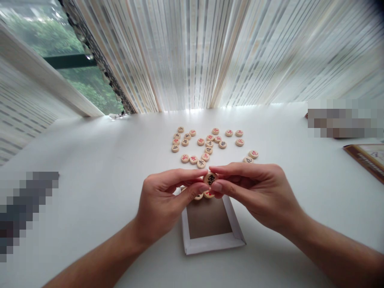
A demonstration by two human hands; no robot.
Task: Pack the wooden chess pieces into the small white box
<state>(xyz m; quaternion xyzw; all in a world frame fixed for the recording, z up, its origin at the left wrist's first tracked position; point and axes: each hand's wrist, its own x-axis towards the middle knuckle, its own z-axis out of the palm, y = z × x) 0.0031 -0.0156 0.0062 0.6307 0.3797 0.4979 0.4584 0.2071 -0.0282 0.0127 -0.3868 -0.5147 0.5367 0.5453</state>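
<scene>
Between the fingertips of both hands is a round wooden xiangqi piece (210,179) with a black character facing me. My left hand (172,194) pinches its left side with thumb and fingers. From the right, my right hand (255,190) grips the same piece. Below them lies a shallow white cardboard box (216,245) with a brown inside. At its far end sit a piece with a red character (209,194) and one with a black mark (198,196), both partly covered by my fingers.
Several more xiangqi pieces (201,141), red and black, are scattered on the white table (120,160) beyond my hands. A brown printed box (367,160) lies at the right edge. Striped curtains (186,56) hang behind the table. Blurred-out patches cover items at left and right.
</scene>
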